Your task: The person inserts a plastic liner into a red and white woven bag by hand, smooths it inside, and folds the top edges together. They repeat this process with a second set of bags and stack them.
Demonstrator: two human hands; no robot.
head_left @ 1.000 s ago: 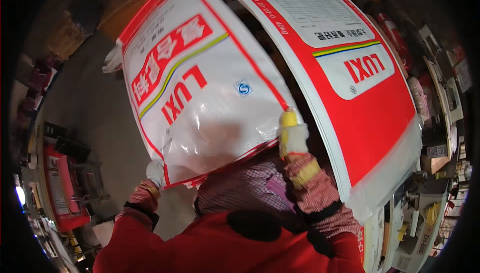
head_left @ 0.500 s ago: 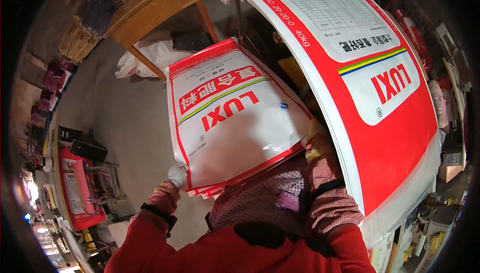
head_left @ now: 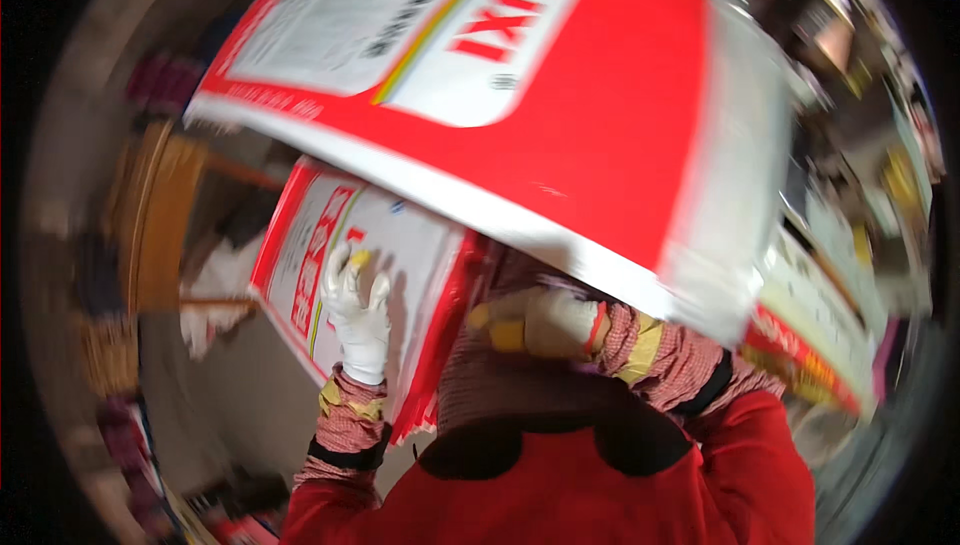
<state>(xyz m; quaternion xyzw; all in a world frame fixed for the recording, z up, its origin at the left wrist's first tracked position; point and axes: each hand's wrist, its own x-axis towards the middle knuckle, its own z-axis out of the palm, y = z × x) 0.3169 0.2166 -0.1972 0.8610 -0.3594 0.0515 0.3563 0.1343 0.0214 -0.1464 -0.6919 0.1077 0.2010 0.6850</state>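
My left hand (head_left: 357, 320), in a white glove with a yellow-tipped finger, is open with its fingers apart over a pile of flat red-and-white woven sacks (head_left: 405, 235). Whether its fingertips touch the top sack I cannot tell. My right hand (head_left: 545, 323), in a white glove with yellow fingertips, points left between that pile and a bigger stack of red-and-white sacks (head_left: 610, 145). Blur hides how its fingers are set and whether they grip anything. The bigger stack lies higher and covers part of the pile. A translucent strip (head_left: 735, 165) runs along its right end.
A wooden table (head_left: 165, 225) stands at the left, with a crumpled white plastic bag (head_left: 215, 280) beside its leg. Grey floor (head_left: 225, 385) shows at lower left. Blurred goods, among them a red-and-yellow printed package (head_left: 800, 350), crowd the right side.
The view has swung round. My left hand has let go of the sacks' near left corner and is now over the pile. My right hand has come away from the pile's right edge.
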